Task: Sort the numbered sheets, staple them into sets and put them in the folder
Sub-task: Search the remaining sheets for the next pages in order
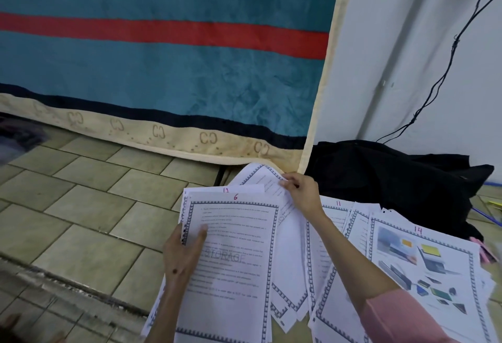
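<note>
White paper sheets with a blue-grey patterned border filled the lower middle of my view. My left hand [182, 254] gripped a small stack by its left edge, thumb laid over the top page; that top sheet [233, 255] bore a red handwritten 6 and a faint "STORAGE" watermark across its text. Just behind it another sheet [226, 188] peeked out, its red number only partly visible. My right hand [301, 190] pinched the upper corner of a curled sheet [262, 177] lifted above the stack, fingers closed around the paper's edge; the number on that page was hidden from me.

To the right, under my forearm and its pink sleeve [402, 315], more sheets lay fanned on the floor. One [335, 210] was marked 11, and the rightmost pile was topped by a picture page [423, 269] numbered 14, printed with small photos of devices.

Beyond the papers sat a black bag or cloth [394, 174], slumped against the white wall [434, 43], with a thin black cable [448, 65] running down the wall to it. A teal blanket [163, 70] with a red stripe and a beige monogrammed hem hung across the upper left, its hem reaching down near the tiled floor [81, 193]. Something pink [485, 251] showed at the far right, too blurred for me to tell what it was.
</note>
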Available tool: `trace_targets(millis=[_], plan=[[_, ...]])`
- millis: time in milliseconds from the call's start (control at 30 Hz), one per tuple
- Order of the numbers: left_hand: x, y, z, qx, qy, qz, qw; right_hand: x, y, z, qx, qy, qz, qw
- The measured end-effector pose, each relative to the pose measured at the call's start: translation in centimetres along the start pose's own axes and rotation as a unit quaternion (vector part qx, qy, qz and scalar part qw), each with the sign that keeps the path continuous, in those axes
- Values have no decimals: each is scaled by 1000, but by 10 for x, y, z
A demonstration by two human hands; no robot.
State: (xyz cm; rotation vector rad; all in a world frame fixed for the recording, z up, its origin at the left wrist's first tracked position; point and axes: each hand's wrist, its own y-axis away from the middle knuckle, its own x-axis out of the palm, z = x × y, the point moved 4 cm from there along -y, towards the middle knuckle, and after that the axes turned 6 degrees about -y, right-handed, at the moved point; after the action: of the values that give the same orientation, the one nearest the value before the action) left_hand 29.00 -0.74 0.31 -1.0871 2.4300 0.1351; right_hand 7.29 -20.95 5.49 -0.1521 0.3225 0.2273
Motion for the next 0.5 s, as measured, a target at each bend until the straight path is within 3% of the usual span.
trace_targets(millis=[267,400,500], plan=[[3,-4,3,-20,-13,8,1000,-8,2,30,-88,-76,20,993],[8,-4,-2,-41,17,6,999,-28,4,69,-167,-167,-79,968],[16,-5,-7,-50,24,18,998,-54,9,110,-247,-176,-209,930]])
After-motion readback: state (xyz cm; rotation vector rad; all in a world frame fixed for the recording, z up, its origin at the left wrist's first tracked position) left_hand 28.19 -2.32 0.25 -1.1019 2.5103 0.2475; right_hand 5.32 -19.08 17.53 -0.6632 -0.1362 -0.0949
